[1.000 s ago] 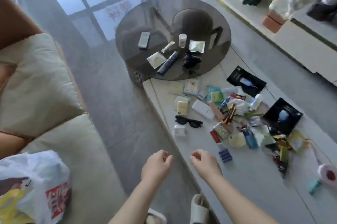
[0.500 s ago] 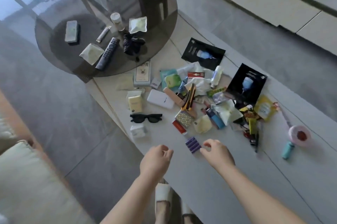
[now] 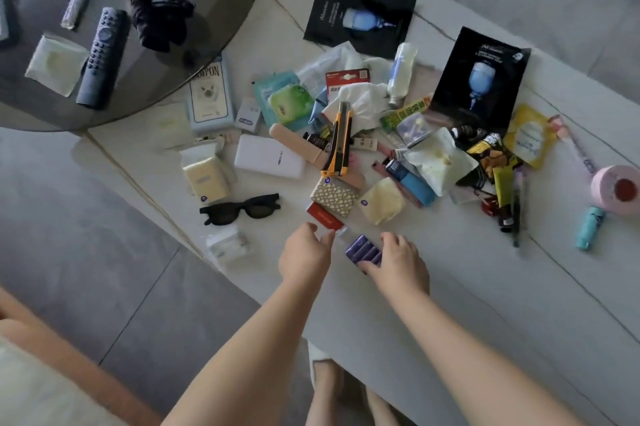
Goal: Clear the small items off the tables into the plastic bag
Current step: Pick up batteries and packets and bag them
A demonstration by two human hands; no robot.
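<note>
Both hands moved in: right hand point(image 3: 396, 261) now grips the purple batteries point(image 3: 363, 250); left hand point(image 3: 304, 254), loosely curled, touches the red pack point(image 3: 323, 217) just beside.

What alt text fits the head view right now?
Two bare hands reach over a white table: the right hand touches a purple battery pack, the left hand hovers by a red packet. Beyond lie black sunglasses and scattered clutter.
</note>
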